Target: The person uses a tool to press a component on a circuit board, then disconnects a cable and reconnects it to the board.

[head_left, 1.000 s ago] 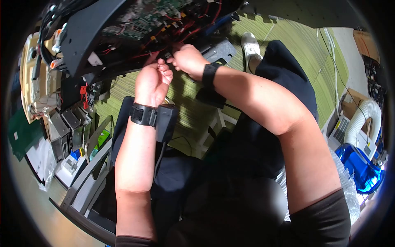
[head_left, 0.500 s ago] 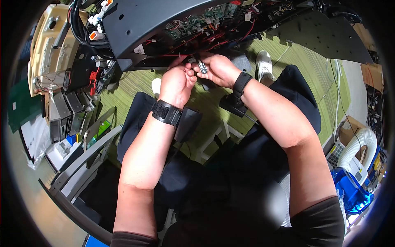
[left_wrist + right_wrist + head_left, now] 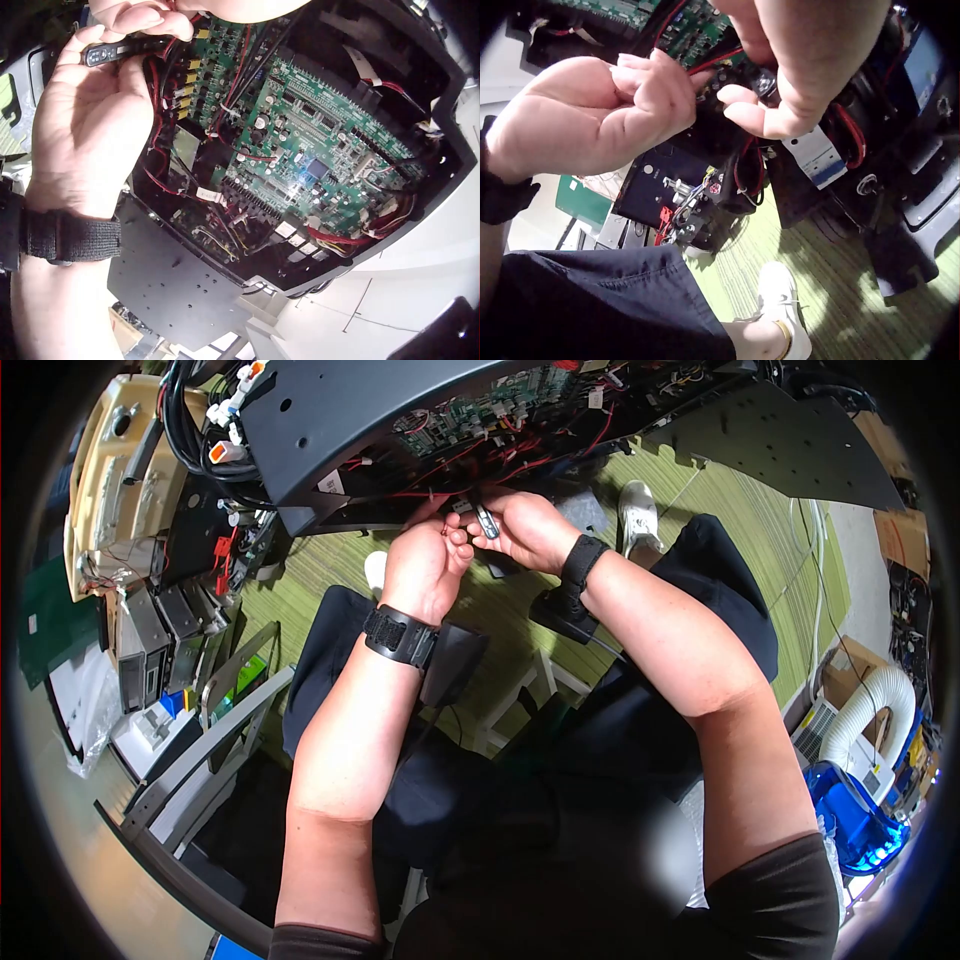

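Note:
In the head view both hands meet under the front edge of a black housing with a green circuit board (image 3: pixel 300 161) and bundled wires inside. My right hand (image 3: pixel 530 530) holds a slim tool (image 3: pixel 487 521), black with white marks at its end in the left wrist view, its working end hidden. Close beside it, my left hand (image 3: pixel 425 565) is palm up with curled fingers, at a thin red wire (image 3: pixel 720 57) along the opening; the left fingertips are partly hidden. A white printed label (image 3: pixel 817 157) hangs below the right hand in the right wrist view.
A black perforated panel (image 3: pixel 790 445) extends right from the housing. Black cables with white and orange connectors (image 3: pixel 228 452) hang at its left. Below are green flooring and a white shoe (image 3: pixel 638 515). A white flexible hose (image 3: pixel 870 710) and blue bin (image 3: pixel 860 820) stand at the right.
The head view has shifted, so the housing and hands sit further right in it than a second ago. The tool in the right hand has come into sight. Over the last half second the hands barely move.

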Motion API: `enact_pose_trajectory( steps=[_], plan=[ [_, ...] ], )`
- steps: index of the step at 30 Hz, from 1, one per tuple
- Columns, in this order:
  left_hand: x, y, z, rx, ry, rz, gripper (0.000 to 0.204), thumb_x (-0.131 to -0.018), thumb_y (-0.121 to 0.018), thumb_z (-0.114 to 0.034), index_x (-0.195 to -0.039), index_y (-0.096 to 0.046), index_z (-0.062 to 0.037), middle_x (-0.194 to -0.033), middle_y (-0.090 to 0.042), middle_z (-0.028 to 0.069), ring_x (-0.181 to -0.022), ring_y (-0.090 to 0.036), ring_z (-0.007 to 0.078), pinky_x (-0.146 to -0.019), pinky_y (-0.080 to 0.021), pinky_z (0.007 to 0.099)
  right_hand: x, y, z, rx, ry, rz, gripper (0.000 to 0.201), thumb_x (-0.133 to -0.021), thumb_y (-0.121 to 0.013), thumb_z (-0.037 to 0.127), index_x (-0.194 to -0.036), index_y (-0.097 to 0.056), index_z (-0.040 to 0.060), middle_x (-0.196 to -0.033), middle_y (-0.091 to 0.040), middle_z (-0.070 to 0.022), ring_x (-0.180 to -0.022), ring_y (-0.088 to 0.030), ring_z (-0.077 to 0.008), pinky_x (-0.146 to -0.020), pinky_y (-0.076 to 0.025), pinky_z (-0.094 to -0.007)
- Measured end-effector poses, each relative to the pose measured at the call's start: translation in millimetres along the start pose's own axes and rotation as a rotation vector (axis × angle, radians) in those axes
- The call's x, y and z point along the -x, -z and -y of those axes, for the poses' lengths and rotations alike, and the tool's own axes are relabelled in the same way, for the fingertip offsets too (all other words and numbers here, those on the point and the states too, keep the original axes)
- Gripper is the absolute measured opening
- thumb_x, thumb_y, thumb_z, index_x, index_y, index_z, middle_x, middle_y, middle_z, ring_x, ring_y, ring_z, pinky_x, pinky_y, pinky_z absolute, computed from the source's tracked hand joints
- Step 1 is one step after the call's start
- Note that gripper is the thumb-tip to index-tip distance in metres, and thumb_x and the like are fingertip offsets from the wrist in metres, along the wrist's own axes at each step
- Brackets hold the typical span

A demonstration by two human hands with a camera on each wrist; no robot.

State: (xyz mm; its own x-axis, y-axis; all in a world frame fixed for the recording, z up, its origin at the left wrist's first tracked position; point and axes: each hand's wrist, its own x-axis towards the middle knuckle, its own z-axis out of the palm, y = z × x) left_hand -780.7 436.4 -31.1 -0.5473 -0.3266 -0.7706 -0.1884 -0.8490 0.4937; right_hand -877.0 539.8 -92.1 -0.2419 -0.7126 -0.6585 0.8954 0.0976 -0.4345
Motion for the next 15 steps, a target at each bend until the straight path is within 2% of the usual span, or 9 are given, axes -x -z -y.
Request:
enact_pose_trajectory(
  steps=[7, 12, 15],
  plan=[
    [-1.7, -1.2, -0.6, 0.005, 0.011, 0.001, 0.028, -0.093, -0.033, -0.001, -0.116, -0.045, -0.0085, -0.08, -0.051, 0.0044, -0.059, -0.047, 0.01, -0.052, -0.043, 0.0233, 4.2, -3.3, 1.0, -0.002, 0.009, -0.056, 0.016, -0.092, -0.04, 0.008, -0.095, -0.053, -0.0007, -0.083, -0.061, -0.0105, -0.067, -0.057, -0.0156, -0.061, -0.05, -0.0295],
    [-1.4, -2.7, -0.2, 0.021, 0.015, -0.059, 0.027, -0.093, -0.034, -0.001, -0.115, -0.045, -0.0085, -0.081, -0.051, 0.0049, -0.059, -0.046, 0.0101, -0.052, -0.043, 0.0232, 8.6, -6.9, 2.1, 0.038, 0.022, -0.105, 0.016, -0.09, -0.04, 0.007, -0.091, -0.053, -0.0019, -0.081, -0.057, -0.0098, -0.067, -0.054, -0.0153, -0.06, -0.049, -0.0293],
    [-4.1, 1.1, -0.2, 0.026, 0.024, -0.004, 0.027, -0.093, -0.034, -0.001, -0.115, -0.046, -0.0081, -0.081, -0.051, 0.005, -0.06, -0.046, 0.0103, -0.052, -0.043, 0.0231, 10.2, -7.6, 2.8, 0.053, 0.033, -0.12, 0.016, -0.09, -0.04, 0.007, -0.09, -0.053, -0.0018, -0.08, -0.056, -0.0093, -0.068, -0.053, -0.0148, -0.06, -0.048, -0.0287]
  ],
)
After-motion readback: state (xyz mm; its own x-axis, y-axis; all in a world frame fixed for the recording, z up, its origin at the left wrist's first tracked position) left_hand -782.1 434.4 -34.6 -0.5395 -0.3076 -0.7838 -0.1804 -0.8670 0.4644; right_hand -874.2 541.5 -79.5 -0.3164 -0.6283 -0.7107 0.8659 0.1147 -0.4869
